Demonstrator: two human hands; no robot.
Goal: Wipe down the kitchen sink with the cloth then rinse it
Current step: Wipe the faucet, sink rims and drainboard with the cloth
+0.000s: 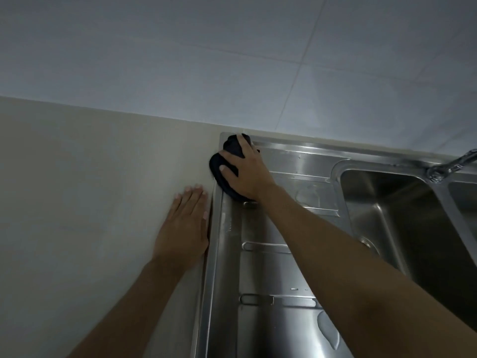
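Note:
A stainless steel sink [260, 270] fills the right half of the view, with a ribbed draining board on its left and two basins to the right. My right hand [246, 171] presses a dark cloth [232, 148] onto the far left corner of the draining board, fingers spread over it. My left hand [184, 226] lies flat and open on the pale countertop [90, 202], right beside the sink's left rim. A small puddle of water [329, 332] sits on the near part of the draining board.
A metal faucet [451, 165] stands at the back between the two basins. The left basin [397, 213] is deep, with a drain near its front left. A grey tiled wall [232, 60] rises behind the counter.

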